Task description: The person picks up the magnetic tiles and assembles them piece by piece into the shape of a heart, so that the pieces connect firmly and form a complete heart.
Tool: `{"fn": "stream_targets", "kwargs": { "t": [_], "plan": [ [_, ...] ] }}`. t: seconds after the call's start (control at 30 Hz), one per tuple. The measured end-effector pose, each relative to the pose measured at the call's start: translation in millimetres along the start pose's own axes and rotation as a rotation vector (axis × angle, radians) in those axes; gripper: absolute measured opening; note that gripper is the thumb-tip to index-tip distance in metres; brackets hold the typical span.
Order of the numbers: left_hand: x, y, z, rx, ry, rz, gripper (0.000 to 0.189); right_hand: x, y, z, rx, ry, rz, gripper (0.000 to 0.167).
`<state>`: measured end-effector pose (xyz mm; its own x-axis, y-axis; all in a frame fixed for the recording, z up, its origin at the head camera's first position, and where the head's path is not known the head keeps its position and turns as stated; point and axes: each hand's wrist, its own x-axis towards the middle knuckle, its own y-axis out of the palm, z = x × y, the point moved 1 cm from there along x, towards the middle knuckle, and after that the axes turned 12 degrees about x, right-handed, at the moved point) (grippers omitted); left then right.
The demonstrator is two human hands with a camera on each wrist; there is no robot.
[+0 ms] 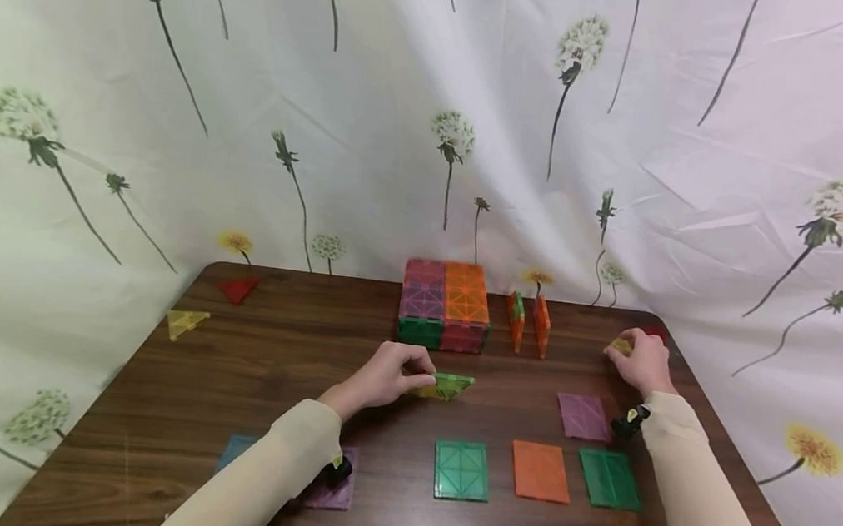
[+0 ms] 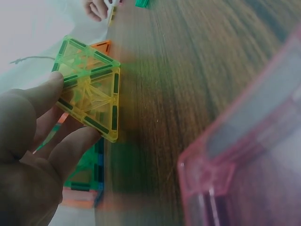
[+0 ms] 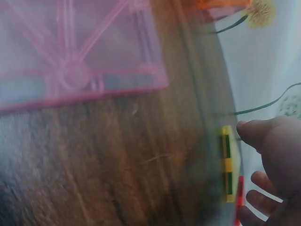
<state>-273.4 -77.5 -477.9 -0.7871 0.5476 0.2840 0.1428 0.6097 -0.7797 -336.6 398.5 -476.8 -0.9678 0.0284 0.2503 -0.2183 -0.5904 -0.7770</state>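
Mid-table, my left hand [image 1: 389, 375] pinches a pair of translucent triangular magnetic tiles by their left side. In the left wrist view, the green triangle tile [image 2: 77, 56] meets the yellow triangle tile [image 2: 101, 103] edge to edge, thumb near the seam. At the back right, my right hand [image 1: 642, 364] reaches over another yellow triangle tile [image 1: 621, 345]. The right wrist view shows its thumb and fingers spread apart beside that tile, with a red tile [image 3: 240, 197] just beyond.
A box of square magnetic tiles [image 1: 446, 292], purple and orange on top, stands at the back centre. Right of it, upright orange tiles [image 1: 542, 328] stand. Flat squares lie in front, including green [image 1: 462, 470], orange [image 1: 540, 471] and purple [image 1: 584, 417]. Red [image 1: 239, 289] and yellow [image 1: 185, 322] triangles lie far left.
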Motion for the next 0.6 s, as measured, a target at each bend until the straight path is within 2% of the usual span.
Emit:
{"fn": "stream_targets", "kwargs": {
  "t": [0.23, 0.6],
  "plan": [
    [0.8, 1.5, 0.2, 0.003, -0.004, 0.009, 0.012, 1.3, 6.3, -10.6, -0.057, 0.062, 0.075, 0.052],
    [0.1, 1.1, 2.1, -0.004, -0.015, 0.002, 0.01, 2.9, 6.8, -4.9, -0.073, 0.122, 0.088, 0.047]
  ]
}}
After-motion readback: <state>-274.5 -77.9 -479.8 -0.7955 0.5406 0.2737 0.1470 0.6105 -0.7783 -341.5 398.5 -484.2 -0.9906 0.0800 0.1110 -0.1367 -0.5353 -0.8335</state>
